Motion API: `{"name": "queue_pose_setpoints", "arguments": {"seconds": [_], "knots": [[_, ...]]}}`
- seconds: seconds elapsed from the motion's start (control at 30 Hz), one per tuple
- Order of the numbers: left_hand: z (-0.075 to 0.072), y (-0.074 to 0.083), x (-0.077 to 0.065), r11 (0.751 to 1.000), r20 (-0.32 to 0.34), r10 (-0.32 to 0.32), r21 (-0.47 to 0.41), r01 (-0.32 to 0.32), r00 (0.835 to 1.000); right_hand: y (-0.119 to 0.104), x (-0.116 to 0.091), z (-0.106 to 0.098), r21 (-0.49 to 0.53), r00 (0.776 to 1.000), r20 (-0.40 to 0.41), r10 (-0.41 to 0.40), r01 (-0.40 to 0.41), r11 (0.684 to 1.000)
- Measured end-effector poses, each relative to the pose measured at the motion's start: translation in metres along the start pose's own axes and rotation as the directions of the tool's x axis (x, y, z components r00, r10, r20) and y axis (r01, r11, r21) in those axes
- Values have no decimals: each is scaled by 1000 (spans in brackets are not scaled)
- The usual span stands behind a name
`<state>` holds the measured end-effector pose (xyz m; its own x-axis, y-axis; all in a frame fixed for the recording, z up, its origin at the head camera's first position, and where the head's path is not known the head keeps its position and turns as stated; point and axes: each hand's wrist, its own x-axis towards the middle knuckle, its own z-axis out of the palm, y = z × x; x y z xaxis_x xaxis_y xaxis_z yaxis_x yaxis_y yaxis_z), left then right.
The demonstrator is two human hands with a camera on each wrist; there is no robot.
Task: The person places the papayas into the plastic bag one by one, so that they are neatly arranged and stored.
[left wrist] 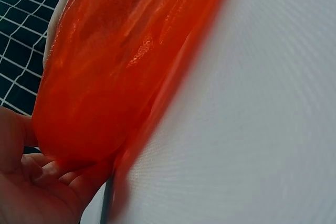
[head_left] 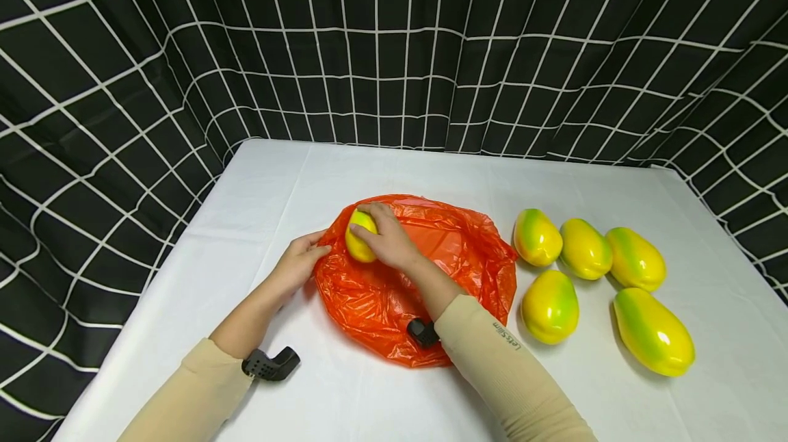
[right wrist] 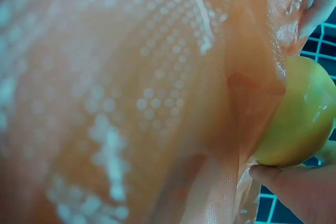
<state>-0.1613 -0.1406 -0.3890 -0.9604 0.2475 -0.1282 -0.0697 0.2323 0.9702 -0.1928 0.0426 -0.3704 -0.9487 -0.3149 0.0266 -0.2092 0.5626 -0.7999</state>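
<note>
A red plastic bag (head_left: 443,240) lies spread with its mouth facing up on the white table. My left hand (head_left: 298,263) grips the bag's left rim, thumb on one side and fingers on the other; the left wrist view shows the film of the bag (left wrist: 105,77) bunched at the hand (left wrist: 52,192). Over the bag's left part, my right hand (head_left: 389,240) holds a glossy yellow papaya (head_left: 359,240), close inside the rim. In the right wrist view, the thumb of the right hand (right wrist: 296,187) lies against the papaya (right wrist: 302,114), and bag film covers much of the picture.
Several yellow-green papayas sit to the right of the bag, among them an upper one (head_left: 537,237), a lower one (head_left: 550,307) and a long one (head_left: 654,332). A black grid-patterned curtain (head_left: 406,52) surrounds the table (head_left: 283,175). Black wrist mounts (head_left: 271,364) are worn at both sleeves.
</note>
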Motion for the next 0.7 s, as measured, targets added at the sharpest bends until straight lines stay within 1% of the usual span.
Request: {"name": "queue_pose_setpoints", "arguments": {"seconds": [0.1,0.27,0.4,0.57,0.7], "knots": [[0,-1,0,1000,6,-10,5,10,1000,-1,0,1,-24,1000,23,0,0,1000],[0,-2,2,998,6,-41,45,41,999,-3,1,3,-52,998,58,-17,20,998],[0,-1,1,998,9,-41,58,41,999,-3,1,4,-49,998,58,-22,25,999],[1,-1,1,997,0,-46,65,46,999,-4,1,5,-41,999,53,-4,7,999],[2,-2,2,996,10,-38,77,37,999,-4,1,6,-31,999,49,5,-4,1000]]}}
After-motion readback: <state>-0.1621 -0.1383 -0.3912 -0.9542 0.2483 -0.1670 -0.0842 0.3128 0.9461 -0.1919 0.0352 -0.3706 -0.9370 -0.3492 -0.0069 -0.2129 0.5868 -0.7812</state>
